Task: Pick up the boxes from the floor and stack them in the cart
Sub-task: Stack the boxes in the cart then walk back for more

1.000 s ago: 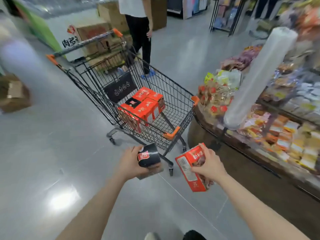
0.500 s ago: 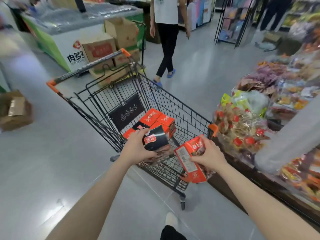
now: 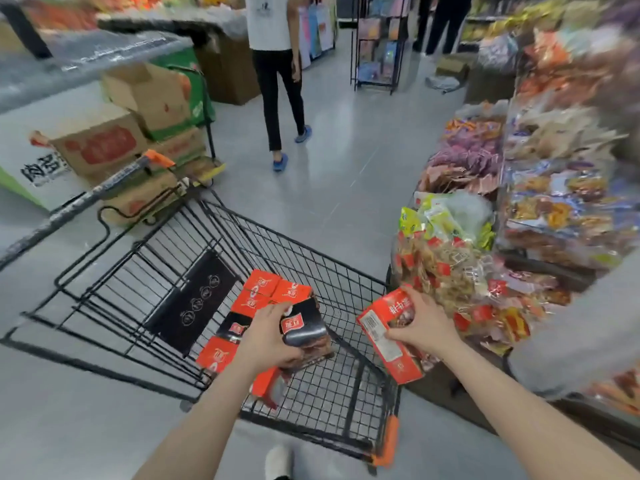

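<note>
Left hand [image 3: 268, 341]: closed around a black box [image 3: 304, 329], held over the cart [image 3: 346, 299], just above the boxes already inside. Fingers wrapped over the box's near side, thumb on top; red label facing up. Right hand [image 3: 420, 327]: clamped on a red box [image 3: 388, 341], held tilted, barcode side up, at the cart's right rim, partly beyond the wire wall. Grip from above, fingers spread over the top face.

Inside the cart: red boxes [image 3: 273, 289] stacked in a block toward the left half of the basket, one black carton [image 3: 237, 328] showing among them. Right half of the basket floor bare wire. Black child-seat flap [image 3: 194, 304] lying against the stack's far side. Handle [image 3: 104, 188] with orange end caps, pointing away to the upper left; orange bumper [image 3: 388, 441] at the near right corner.

Right of the cart, touching or nearly so: display table [image 3: 467, 271] heaped with bagged snacks, much of it blurred. Beyond the handle: cardboard cartons [image 3: 104, 143] piled on a small trolley beside a freezer chest [image 3: 86, 57]. Further down the aisle: a bystander [image 3: 277, 64] in white top and black trousers, blue shoes, standing on the grey floor [image 3: 346, 168]. Wire rack [image 3: 379, 39] behind, to the right. Own shoe [image 3: 278, 460] visible at the bottom edge, below the cart.
</note>
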A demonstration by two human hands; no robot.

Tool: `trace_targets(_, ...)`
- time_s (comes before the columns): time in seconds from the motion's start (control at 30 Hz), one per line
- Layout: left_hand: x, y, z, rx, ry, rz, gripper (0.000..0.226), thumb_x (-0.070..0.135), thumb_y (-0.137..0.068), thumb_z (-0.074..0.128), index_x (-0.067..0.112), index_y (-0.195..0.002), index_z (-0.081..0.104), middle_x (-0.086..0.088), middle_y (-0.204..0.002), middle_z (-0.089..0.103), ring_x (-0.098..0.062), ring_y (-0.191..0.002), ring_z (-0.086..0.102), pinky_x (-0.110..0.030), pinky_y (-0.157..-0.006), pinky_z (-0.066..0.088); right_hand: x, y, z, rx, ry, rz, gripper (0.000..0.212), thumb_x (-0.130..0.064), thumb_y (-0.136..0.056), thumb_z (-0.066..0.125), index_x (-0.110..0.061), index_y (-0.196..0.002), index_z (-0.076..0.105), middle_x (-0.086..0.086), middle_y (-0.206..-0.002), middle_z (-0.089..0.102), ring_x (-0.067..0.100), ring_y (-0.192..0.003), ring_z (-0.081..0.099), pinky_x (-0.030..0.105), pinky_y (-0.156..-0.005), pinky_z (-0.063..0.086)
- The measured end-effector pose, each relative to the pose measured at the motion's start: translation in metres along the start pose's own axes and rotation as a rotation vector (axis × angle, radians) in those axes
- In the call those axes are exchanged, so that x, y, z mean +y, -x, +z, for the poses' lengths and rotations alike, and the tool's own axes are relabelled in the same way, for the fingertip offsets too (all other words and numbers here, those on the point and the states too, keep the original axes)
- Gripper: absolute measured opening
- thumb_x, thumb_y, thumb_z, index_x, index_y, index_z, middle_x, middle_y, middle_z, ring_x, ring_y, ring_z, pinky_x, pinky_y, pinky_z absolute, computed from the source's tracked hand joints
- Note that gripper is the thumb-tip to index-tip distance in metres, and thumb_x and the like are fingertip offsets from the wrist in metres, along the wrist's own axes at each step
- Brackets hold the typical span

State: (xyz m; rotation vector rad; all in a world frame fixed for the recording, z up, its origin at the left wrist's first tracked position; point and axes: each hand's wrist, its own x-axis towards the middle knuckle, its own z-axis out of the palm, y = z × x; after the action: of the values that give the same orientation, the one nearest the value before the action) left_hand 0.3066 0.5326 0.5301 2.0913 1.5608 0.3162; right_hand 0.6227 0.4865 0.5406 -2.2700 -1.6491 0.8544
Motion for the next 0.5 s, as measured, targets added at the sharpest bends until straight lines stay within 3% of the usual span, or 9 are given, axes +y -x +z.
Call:
trace_targets(0.27, -0.019, -0.122, 0.029, -0.271, -0.068, 0.267, 0.095, 0.040, -0.058, 0.080, 0.015, -0.140, 0.037, -0.002, -0.130, 0.046, -0.020, -0.120, 0.040, -0.032, -0.100, 0.036, -0.001, -0.031, 0.014, 0.123, -0.028, 0.335, 0.118, -0.073, -0.041, 0.055, -0.043, -0.146, 0.009, 0.010, -0.150, 0.030, 0.036, -0.135, 0.031, 0.051, -0.106, 0.034)
trace_targets(0.37, -0.027, -0.165, 0.051, -0.342, -0.154, 0.412, 0.099, 0.053, -0.053, 0.084, 0.012, -0.134, 0.043, -0.003, -0.122, 0.049, -0.023, -0.116, 0.045, -0.031, -0.097, 0.033, -0.006, -0.036, 0.023, 0.178, -0.042, 0.437, 0.116, -0.075, -0.043, 0.053, -0.043, -0.146, 0.009, 0.009, -0.151, 0.028, 0.034, -0.135, 0.031, 0.052, -0.105, 0.035)
trace_targets(0.5, -0.046, -0.205, 0.090, -0.387, -0.287, 0.538, 0.091, 0.056, -0.054, 0.083, 0.010, -0.126, 0.050, -0.008, -0.114, 0.055, -0.030, -0.106, 0.051, -0.041, -0.093, 0.041, -0.007, -0.040, 0.033, 0.197, 0.002, 0.524, 0.109, -0.064, -0.057, 0.068, -0.040, -0.147, 0.011, 0.010, -0.152, 0.024, 0.032, -0.136, 0.027, 0.052, -0.105, 0.030)
